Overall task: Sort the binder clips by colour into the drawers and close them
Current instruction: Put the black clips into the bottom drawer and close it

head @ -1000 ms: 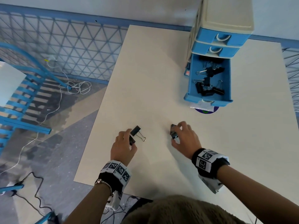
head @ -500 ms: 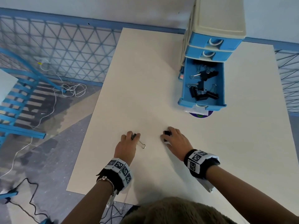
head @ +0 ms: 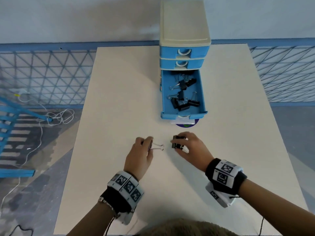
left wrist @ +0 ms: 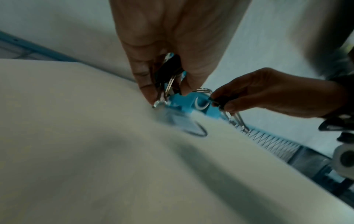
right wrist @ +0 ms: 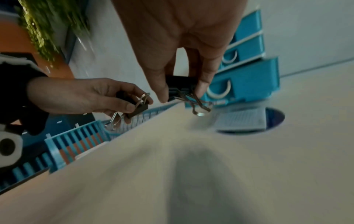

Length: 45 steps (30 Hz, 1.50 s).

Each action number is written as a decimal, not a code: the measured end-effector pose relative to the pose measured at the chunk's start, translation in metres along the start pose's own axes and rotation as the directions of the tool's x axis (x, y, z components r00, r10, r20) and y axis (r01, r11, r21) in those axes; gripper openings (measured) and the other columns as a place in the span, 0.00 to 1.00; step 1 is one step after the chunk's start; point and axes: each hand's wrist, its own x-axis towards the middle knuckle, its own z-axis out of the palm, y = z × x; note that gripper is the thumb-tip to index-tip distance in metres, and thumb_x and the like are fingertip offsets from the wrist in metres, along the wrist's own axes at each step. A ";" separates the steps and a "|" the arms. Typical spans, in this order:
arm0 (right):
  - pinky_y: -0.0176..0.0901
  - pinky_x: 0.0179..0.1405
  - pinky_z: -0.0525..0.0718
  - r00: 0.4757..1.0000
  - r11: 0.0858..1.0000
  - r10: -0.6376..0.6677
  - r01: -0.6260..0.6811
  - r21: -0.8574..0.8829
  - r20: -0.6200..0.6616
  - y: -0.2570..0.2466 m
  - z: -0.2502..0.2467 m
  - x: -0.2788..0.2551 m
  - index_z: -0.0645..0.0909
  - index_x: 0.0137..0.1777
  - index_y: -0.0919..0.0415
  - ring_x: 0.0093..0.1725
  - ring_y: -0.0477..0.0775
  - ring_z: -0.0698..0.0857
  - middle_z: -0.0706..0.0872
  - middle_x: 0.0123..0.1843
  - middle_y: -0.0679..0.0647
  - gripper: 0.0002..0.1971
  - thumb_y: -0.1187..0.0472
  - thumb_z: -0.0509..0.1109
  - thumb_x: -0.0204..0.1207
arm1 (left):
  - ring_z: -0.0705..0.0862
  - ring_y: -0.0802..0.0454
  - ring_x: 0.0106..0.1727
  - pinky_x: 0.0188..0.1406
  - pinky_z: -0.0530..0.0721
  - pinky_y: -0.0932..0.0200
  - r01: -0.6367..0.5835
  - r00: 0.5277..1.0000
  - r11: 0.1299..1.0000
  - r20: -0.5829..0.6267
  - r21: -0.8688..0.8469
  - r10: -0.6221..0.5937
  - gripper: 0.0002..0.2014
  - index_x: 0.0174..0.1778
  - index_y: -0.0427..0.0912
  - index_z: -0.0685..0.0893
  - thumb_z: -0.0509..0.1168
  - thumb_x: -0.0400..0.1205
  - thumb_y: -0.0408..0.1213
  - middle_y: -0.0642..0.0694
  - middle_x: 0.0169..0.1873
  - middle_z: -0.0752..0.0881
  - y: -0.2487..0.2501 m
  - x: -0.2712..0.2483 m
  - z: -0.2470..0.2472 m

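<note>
Our left hand [head: 139, 156] pinches a black clip [right wrist: 138, 107]; our right hand [head: 190, 149] pinches black clips [right wrist: 181, 85]. They look small, light and hard; the bodies seem best to hold.

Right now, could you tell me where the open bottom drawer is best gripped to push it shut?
Take the open bottom drawer at its front panel, by the white curved handle, coming from the near side. It sticks straight out toward the person, and that front face is clear, so a straight push should close it.
</note>
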 end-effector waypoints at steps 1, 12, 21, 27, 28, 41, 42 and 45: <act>0.42 0.54 0.77 0.999 1.000 0.002 -0.002 0.003 -0.038 0.000 -0.013 0.006 0.85 0.57 0.56 0.56 0.62 0.81 0.84 0.56 0.62 0.14 0.64 0.72 0.71 | 0.81 0.38 0.41 0.36 0.83 0.49 -0.028 0.999 1.000 -0.025 -0.008 0.027 0.18 0.64 0.39 0.76 0.63 0.78 0.30 0.36 0.51 0.77 0.014 0.013 -0.005; 0.48 0.73 0.68 0.968 0.992 0.123 -0.129 -0.014 -0.217 0.001 -0.121 0.110 0.64 0.76 0.56 0.74 0.63 0.70 0.66 0.78 0.66 0.34 0.55 0.73 0.71 | 0.74 0.36 0.66 0.64 0.74 0.46 -0.010 0.988 0.997 -0.155 -0.079 -0.002 0.27 0.78 0.41 0.58 0.59 0.83 0.38 0.33 0.72 0.64 0.103 0.149 -0.043; 0.48 0.68 0.73 0.971 0.992 0.128 -0.126 0.023 -0.202 0.051 -0.089 0.074 0.73 0.70 0.57 0.68 0.61 0.76 0.73 0.72 0.62 0.24 0.60 0.70 0.74 | 0.79 0.36 0.59 0.54 0.82 0.48 -0.138 0.983 0.990 -0.120 0.029 0.140 0.15 0.59 0.38 0.80 0.65 0.75 0.29 0.32 0.61 0.77 0.033 0.046 0.012; 0.55 0.67 0.74 0.954 0.990 0.137 -0.143 -0.003 -0.266 0.066 -0.064 0.045 0.75 0.68 0.59 0.69 0.65 0.73 0.73 0.70 0.66 0.24 0.59 0.73 0.71 | 0.72 0.40 0.66 0.53 0.84 0.40 0.052 0.998 0.990 0.018 0.134 -0.055 0.26 0.67 0.43 0.70 0.53 0.73 0.48 0.31 0.64 0.78 -0.048 -0.050 0.052; 0.56 0.67 0.75 0.952 0.989 0.143 -0.149 -0.003 -0.272 0.066 -0.061 0.043 0.75 0.68 0.59 0.69 0.65 0.74 0.72 0.70 0.66 0.24 0.59 0.73 0.71 | 0.74 0.37 0.67 0.55 0.82 0.39 0.096 0.994 0.983 0.046 0.156 -0.104 0.28 0.68 0.43 0.69 0.53 0.73 0.50 0.30 0.66 0.76 -0.059 -0.064 0.055; 0.61 0.58 0.81 0.867 0.952 0.306 -0.280 0.123 -0.394 0.049 -0.030 0.057 0.73 0.66 0.62 0.59 0.65 0.79 0.76 0.64 0.64 0.24 0.55 0.73 0.72 | 0.73 0.32 0.66 0.57 0.79 0.36 0.317 0.947 0.923 -0.027 0.218 -0.319 0.30 0.69 0.41 0.69 0.50 0.73 0.52 0.29 0.68 0.71 -0.083 -0.113 0.060; 0.60 0.57 0.81 0.859 0.948 0.318 -0.294 0.122 -0.402 0.048 -0.030 0.060 0.72 0.67 0.61 0.59 0.66 0.79 0.76 0.63 0.64 0.26 0.55 0.73 0.71 | 0.73 0.31 0.66 0.57 0.79 0.36 0.325 0.945 0.921 -0.028 0.215 -0.327 0.30 0.69 0.40 0.70 0.50 0.73 0.52 0.29 0.68 0.72 -0.081 -0.112 0.061; 0.60 0.55 0.80 0.843 0.940 0.340 -0.317 0.125 -0.416 0.048 -0.032 0.066 0.71 0.67 0.60 0.57 0.66 0.79 0.77 0.61 0.64 0.30 0.55 0.76 0.68 | 0.74 0.32 0.66 0.57 0.79 0.36 0.330 0.943 0.918 -0.032 0.220 -0.331 0.30 0.69 0.40 0.69 0.50 0.73 0.51 0.29 0.67 0.72 -0.082 -0.112 0.063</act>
